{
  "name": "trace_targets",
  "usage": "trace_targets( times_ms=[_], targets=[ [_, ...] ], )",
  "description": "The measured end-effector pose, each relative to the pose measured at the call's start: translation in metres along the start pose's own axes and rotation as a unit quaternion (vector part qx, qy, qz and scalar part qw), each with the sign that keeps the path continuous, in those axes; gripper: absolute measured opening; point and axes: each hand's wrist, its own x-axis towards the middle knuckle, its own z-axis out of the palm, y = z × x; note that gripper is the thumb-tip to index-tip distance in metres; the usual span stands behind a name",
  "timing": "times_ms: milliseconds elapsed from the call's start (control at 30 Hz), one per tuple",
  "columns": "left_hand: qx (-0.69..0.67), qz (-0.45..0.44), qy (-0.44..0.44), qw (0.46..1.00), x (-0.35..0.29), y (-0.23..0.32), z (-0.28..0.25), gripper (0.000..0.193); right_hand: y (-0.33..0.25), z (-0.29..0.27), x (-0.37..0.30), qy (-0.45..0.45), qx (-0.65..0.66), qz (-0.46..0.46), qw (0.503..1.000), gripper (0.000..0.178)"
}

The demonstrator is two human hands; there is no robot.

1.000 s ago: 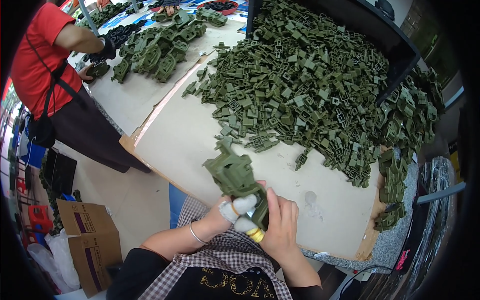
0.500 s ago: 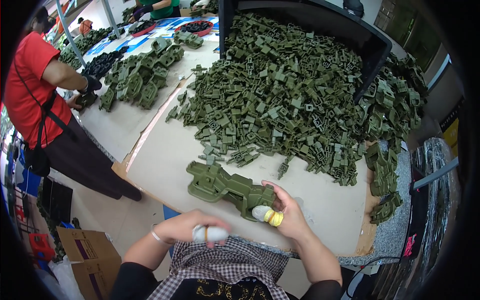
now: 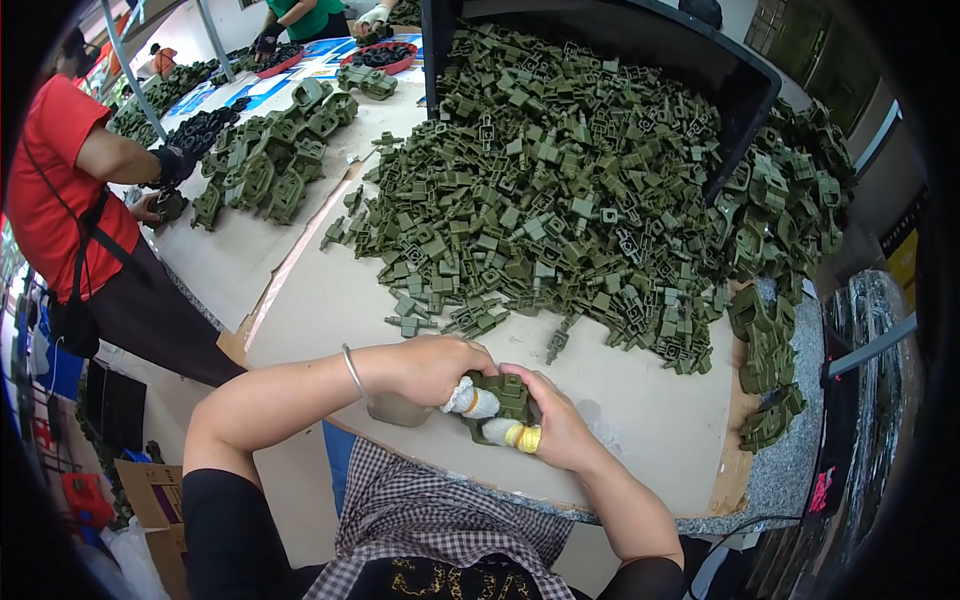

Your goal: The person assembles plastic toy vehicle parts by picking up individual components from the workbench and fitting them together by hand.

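Observation:
A green plastic toy vehicle body [image 3: 513,394] is gripped between both my hands close to the table's front edge. My left hand [image 3: 440,372] is closed over its left part, thumb wrapped in a white cover. My right hand [image 3: 560,420] clasps its right end, with a white and yellow wrap on the thumb. Much of the body is hidden by my fingers. Just beyond my hands, a large heap of small green plastic parts [image 3: 540,200] covers the table [image 3: 310,300], with a few loose parts at its near edge.
A black bin [image 3: 740,150] lies tipped behind the heap. More green vehicle bodies [image 3: 765,340] are stacked along the right edge. At the left, a person in a red shirt [image 3: 65,170] works beside rows of green bodies [image 3: 265,160]. Red trays [image 3: 380,58] with black parts stand farther back.
My left hand has come up and right and now grips the vehicle body. The body has been turned, so its long side no longer points left. My right hand has shifted slightly left.

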Motion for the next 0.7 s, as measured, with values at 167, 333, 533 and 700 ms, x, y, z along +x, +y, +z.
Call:
trace_targets(
  times_ms=[167, 333, 533, 700],
  targets=[
    [0.001, 0.019, 0.042, 0.999, 0.003, -0.004, 0.001, 0.037, 0.002, -0.003, 0.001, 0.003, -0.022, -0.016, 1.0, 0.067],
    [-0.054, 0.041, 0.039, 0.997, 0.001, -0.012, -0.002, 0.036, 0.005, -0.006, 0.009, -0.002, 0.028, -0.035, 0.999, 0.064],
    [-0.251, 0.061, 0.23, 0.938, -0.064, -0.037, 0.001, 0.05, 0.013, -0.019, -0.004, 0.011, 0.062, 0.035, 0.997, 0.067],
    [-0.311, -0.024, 0.249, 0.917, -0.085, -0.055, 0.054, 0.051, 0.007, -0.01, 0.001, 0.11, 0.096, 0.027, 0.989, 0.071]
  ],
)
